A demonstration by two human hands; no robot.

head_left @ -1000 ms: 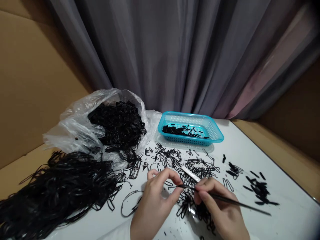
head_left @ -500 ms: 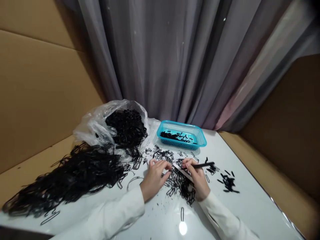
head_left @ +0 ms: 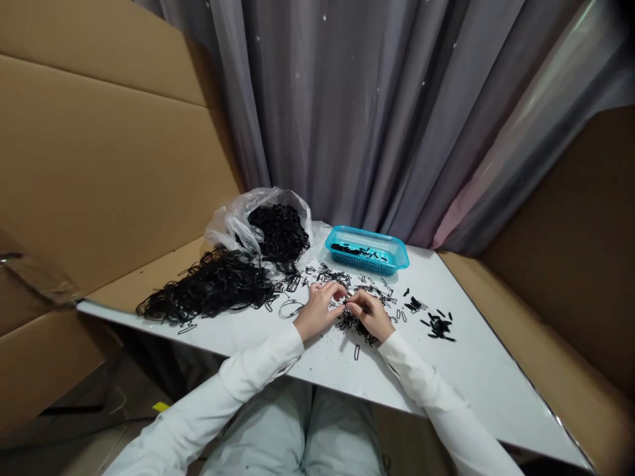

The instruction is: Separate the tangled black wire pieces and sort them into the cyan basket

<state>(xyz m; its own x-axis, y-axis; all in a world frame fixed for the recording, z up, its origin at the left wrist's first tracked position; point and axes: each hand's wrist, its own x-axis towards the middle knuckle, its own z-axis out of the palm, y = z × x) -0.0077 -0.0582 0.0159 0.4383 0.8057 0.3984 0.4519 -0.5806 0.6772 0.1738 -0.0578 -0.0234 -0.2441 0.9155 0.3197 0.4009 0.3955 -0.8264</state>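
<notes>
My left hand (head_left: pixel 321 309) and my right hand (head_left: pixel 370 315) meet over a scattered heap of thin black loops (head_left: pixel 354 322), which look like rubber bands. The left thumb and fingers are drawn together in a pinch. Right beside them, the fingers of my right hand are also pinched, their tips nearly touching the left ones. Whatever sits between the fingertips is too small and too covered to name. More loops form a long tangled pile (head_left: pixel 213 284) left of my hands.
Behind the pile, a clear plastic bag (head_left: pixel 233 215) spills more black loops. A blue basket (head_left: pixel 367 266) holds short black pieces. Small clusters of black pieces (head_left: pixel 439 325) lie at right on the white table (head_left: pixel 476 370). Cardboard walls (head_left: pixel 114 165) flank both sides; a grey curtain hangs behind.
The view has pulled back, bringing my legs and the table's front edge into sight. My hands have come together. The black stick and white strip at my right hand no longer show.
</notes>
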